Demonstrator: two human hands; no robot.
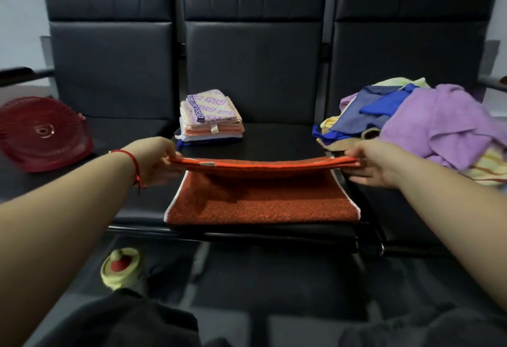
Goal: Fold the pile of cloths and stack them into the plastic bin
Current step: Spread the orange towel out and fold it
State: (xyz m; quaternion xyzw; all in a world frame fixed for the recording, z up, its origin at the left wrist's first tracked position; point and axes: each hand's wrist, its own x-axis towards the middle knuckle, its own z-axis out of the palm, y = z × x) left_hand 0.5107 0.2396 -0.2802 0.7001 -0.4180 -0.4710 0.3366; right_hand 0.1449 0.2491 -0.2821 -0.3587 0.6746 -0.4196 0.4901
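Note:
An orange-red towel (260, 201) lies on the middle seat of a black bench (274, 138). Its far part is lifted and folded over towards me. My left hand (156, 160) pinches the left corner of the lifted edge. My right hand (375, 162) pinches the right corner. Behind the towel stands a stack of folded cloths (211, 118) with a purple-patterned one on top. A loose pile of unfolded cloths (428, 124), purple, blue and yellow, covers the right seat. A red plastic bin (41, 132) lies tipped on the left seat.
The bench backrests (255, 44) rise behind the seats. On the floor below the bench's front edge lies a yellow and red object (123, 267). Dark clothing (123, 322) fills the bottom of the view.

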